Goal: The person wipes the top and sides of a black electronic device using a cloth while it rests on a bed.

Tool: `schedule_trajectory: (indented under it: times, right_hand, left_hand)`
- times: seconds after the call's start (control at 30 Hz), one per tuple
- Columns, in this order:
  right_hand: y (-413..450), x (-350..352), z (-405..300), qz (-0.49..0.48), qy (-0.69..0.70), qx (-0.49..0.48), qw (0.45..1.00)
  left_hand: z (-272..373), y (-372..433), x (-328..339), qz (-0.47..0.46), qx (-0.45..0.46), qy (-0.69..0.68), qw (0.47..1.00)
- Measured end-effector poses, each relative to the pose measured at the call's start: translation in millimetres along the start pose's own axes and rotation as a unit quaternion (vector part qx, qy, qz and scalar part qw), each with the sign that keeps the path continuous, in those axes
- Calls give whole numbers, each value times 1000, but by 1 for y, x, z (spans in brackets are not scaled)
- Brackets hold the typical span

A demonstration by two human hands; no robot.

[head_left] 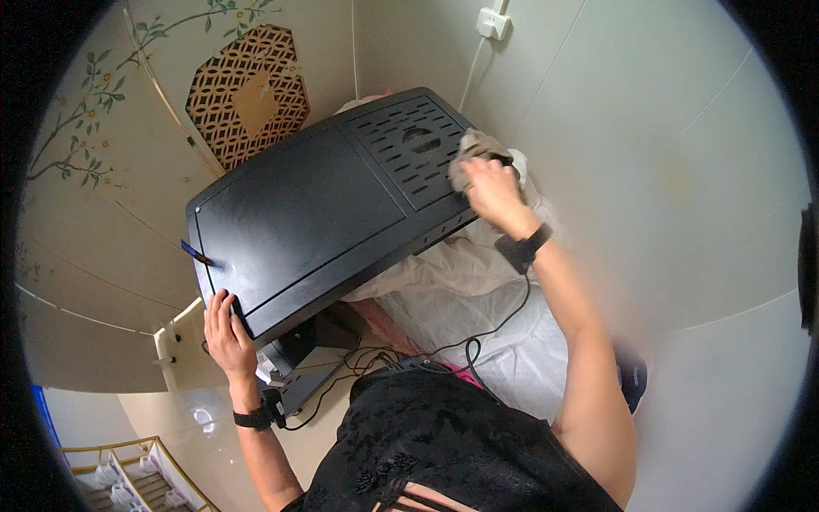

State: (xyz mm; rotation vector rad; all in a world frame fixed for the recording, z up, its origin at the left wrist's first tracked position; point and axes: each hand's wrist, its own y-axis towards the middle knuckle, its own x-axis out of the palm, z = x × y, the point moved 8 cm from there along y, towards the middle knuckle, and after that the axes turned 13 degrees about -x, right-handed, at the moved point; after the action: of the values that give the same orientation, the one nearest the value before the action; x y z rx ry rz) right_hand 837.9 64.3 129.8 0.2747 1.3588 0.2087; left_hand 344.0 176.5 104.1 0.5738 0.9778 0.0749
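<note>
A large black panel-shaped appliance (307, 211), with a slotted vent section (416, 144) at its right part, lies slanted before me. My right hand (496, 185) grips a grey-beige cloth (478, 148) against the vented end, slightly blurred. At the near left corner rests my left hand (227, 333), its fingers spread on the panel's edge. A thin dark-blue strip-like item (196, 253) stands out by the left edge. Both wrists wear black straps with boxes and cables.
White and beige fabric or sheeting (473, 307) lies beneath and right of the panel. Black cables (377, 358) run across near my waist. A wall socket with a plug (492, 24) is at the top. A gold-framed rack (134, 441) with white bottles stands lower left.
</note>
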Motion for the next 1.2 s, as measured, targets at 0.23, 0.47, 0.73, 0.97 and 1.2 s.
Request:
schedule_trajectory:
  times: [0.23,0.47,0.73,0.97,1.2]
  right_hand:
    - [27,-30,-156,23,95,-304,948]
    - [75,0,-55,-172,101,-181,963]
    - [112,35,61,-152,89,12,984]
    - [140,15,-105,-113,74,-317,939]
    - [202,43,-81,8,44,-351,935]
  left_hand:
    - [1,3,5,-14,3,1,1000]
    - [-1,-2,-3,-22,-17,10,1000]
    - [8,3,-1,-22,-26,1,999]
    - [5,1,-4,-18,-41,13,999]
    - [8,1,-6,-21,-47,12,999]
